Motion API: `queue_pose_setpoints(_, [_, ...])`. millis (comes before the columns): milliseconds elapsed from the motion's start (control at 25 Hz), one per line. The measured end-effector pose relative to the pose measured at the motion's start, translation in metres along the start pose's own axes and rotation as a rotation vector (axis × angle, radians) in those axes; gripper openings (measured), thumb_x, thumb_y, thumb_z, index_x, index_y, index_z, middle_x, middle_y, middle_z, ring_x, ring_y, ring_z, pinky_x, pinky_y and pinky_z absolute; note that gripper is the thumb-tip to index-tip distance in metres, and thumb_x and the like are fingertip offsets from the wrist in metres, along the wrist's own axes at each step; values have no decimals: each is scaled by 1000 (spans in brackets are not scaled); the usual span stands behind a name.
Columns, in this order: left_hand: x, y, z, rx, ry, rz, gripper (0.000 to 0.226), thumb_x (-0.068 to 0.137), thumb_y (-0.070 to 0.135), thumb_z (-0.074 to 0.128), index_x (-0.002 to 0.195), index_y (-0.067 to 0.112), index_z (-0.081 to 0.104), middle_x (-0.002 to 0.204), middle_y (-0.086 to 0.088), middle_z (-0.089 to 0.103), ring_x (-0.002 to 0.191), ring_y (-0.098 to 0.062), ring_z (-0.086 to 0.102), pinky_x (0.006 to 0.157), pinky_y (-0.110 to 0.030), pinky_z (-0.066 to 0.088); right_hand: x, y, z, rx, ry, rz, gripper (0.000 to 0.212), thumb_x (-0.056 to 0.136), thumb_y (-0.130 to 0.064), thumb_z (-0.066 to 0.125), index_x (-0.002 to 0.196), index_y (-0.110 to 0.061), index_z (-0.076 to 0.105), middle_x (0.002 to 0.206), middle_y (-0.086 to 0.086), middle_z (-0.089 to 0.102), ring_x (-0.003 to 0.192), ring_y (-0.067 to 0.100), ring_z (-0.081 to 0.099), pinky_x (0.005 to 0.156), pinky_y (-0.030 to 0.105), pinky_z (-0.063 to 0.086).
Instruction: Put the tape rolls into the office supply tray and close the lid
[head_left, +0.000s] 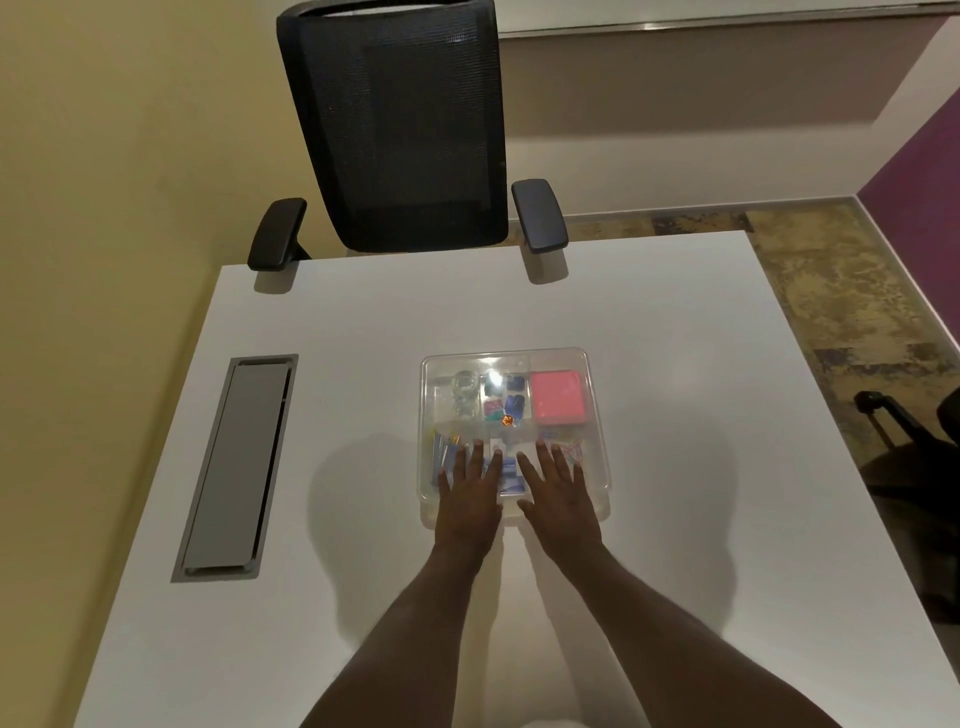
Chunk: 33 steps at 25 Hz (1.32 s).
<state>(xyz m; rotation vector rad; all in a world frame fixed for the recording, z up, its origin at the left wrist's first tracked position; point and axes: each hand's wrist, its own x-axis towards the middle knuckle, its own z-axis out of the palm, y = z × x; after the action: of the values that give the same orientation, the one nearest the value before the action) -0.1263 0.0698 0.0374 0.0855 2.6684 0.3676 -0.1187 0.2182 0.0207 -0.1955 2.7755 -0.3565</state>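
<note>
We press our left hand (470, 486) and right hand (558, 483), fingers spread flat and grasping nothing, on the lid's (511, 364) near edge, apparently to seat it over the tray (597, 512).

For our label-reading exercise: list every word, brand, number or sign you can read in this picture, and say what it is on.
No text can be read anywhere.
Tray: the clear lid shows no lettering; the items under it are too blurred to tell.
Pink pad: plain, no print seen.
Chair: no label shows.
Desk and its grey cable flap: no markings.
Left hand and right hand: flat on the lid.
</note>
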Motion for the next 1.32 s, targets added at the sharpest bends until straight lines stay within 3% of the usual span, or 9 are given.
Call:
queue_pose_setpoints(520, [50,2,-23,-35,-34,-27,75,102,37,59,164,33,18,175,-1,6,163,-29,0,131,-54,7,48,5,-16,-10,-9,40,72,101,-42,58,161,-32,19,171,2,9,158,27,7,129,47,7])
queue_pose_setpoints(800, [87,7,-38,-61,4,-38,75,100,27,65,163,31,24,174,-2,14,162,-28,8,130,-54,14,86,19,-33,-31,-12,19,72,101,-41,57,160,-32,18,171,3,9,158,26,8,129,44,8])
queue_pose_setpoints(1160, [87,2,-33,-40,52,11,70,105,32,58,164,30,19,175,-1,10,163,-26,5,130,-53,11,84,20,-43,-105,-6,-25,71,103,-45,51,162,-28,14,171,6,7,158,28,8,127,45,7])
queue_pose_setpoints(1240, [82,-2,-33,-59,71,43,72,105,33,57,164,29,18,174,0,10,163,-22,6,132,-52,11,76,15,-50,-76,77,-70,69,101,-40,58,159,-18,28,167,14,21,155,33,22,127,46,19])
queue_pose_setpoints(1320, [72,-5,-34,-41,95,66,72,105,34,55,165,28,14,174,2,12,162,-18,7,132,-50,12,65,9,-54,-106,274,-141,66,87,-31,80,142,-4,56,148,22,52,136,39,53,111,52,47])
